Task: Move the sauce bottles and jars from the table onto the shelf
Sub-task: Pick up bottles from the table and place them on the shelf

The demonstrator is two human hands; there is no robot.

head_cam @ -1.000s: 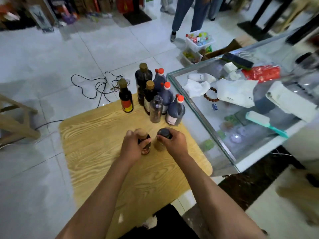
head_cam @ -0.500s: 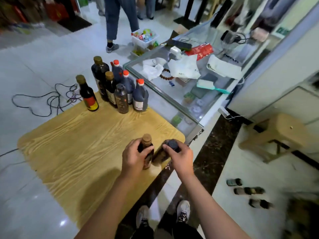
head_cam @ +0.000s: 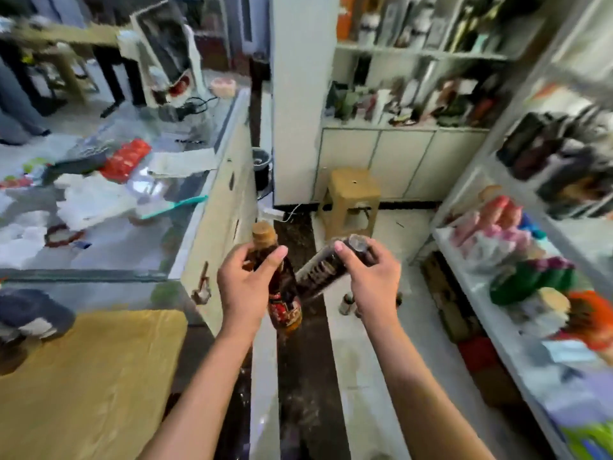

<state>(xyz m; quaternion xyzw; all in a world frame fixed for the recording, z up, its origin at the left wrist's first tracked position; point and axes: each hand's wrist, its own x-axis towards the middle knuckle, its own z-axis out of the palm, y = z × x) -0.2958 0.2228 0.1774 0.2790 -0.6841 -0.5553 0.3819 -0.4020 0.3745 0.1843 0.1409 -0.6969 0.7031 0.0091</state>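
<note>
Left hand [head_cam: 247,287] grip wraps brown-capped sauce bottle [head_cam: 282,293]; right hand [head_cam: 371,277] grip curls round tilted dark jar [head_cam: 326,267]. Both now off table [head_cam: 93,376], carried over floor right of table, shelf [head_cam: 497,330] further right; placing comes next.

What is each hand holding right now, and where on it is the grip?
The left hand holds a brown sauce bottle around its neck and shoulder, below the cap. The right hand holds a dark jar, tilted, near its lid end.
</note>
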